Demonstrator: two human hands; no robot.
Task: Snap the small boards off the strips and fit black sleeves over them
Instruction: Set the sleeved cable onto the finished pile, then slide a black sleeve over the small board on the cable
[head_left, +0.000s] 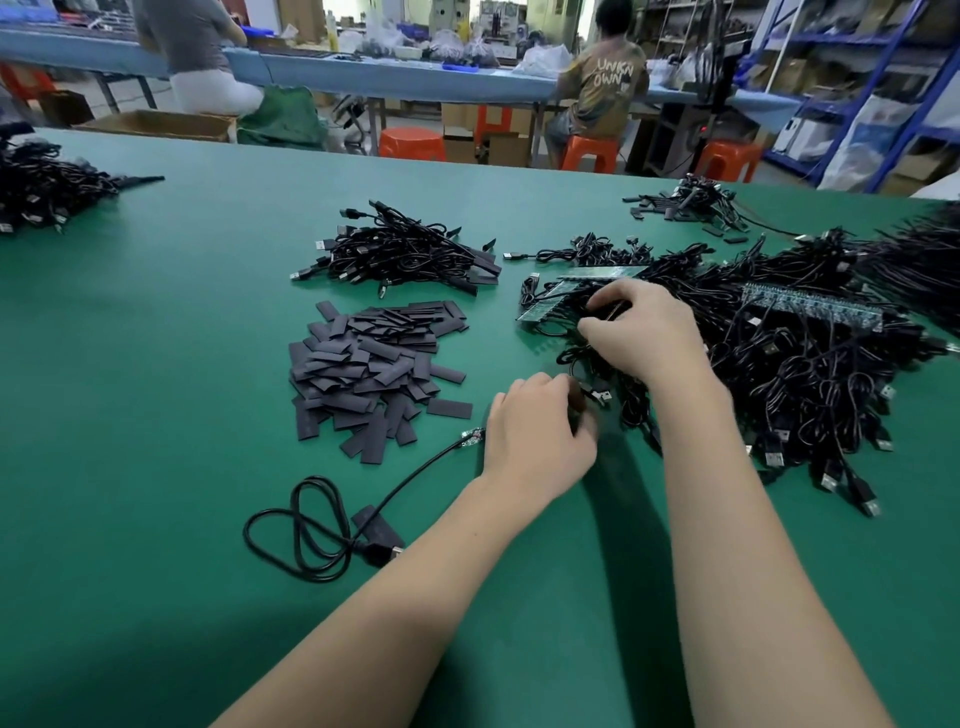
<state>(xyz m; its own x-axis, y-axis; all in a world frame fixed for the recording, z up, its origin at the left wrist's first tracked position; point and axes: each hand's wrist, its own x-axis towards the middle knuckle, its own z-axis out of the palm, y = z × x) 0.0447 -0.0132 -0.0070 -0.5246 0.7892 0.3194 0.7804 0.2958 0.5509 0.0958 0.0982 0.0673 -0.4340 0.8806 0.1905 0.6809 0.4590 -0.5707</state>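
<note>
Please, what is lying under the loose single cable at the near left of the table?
Under the loose cable, near its USB plug, lies one flat black sleeve on the green mat. The cable crosses it, so part of the sleeve is covered.

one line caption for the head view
Both hands pick at tangled cables beside a sleeve pile.

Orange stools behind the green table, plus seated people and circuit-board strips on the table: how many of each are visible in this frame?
Orange stools: 4 (the nearest to centre; one is only partly seen at far left)
Seated people in the background: 2 (one)
Circuit-board strips in the cable heap: 2 (one, one by the right hand)
Total: 8
</note>
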